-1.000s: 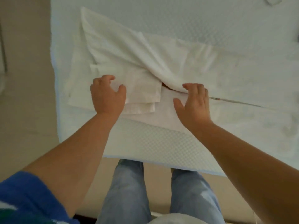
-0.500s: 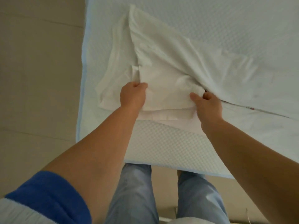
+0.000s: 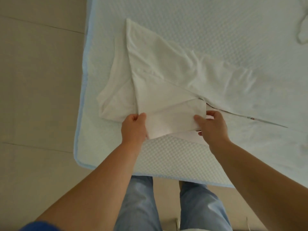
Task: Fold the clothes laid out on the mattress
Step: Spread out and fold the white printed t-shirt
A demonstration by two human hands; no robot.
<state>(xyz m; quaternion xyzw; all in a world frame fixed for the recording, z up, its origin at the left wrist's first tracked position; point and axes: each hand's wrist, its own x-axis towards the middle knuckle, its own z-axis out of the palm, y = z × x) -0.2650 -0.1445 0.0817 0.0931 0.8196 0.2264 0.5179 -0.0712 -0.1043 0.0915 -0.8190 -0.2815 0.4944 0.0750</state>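
The left hand and right hand each pinch the white garment, lying at the mattress corner toward seven o'clock; uneven pulling would likely skew the fold.
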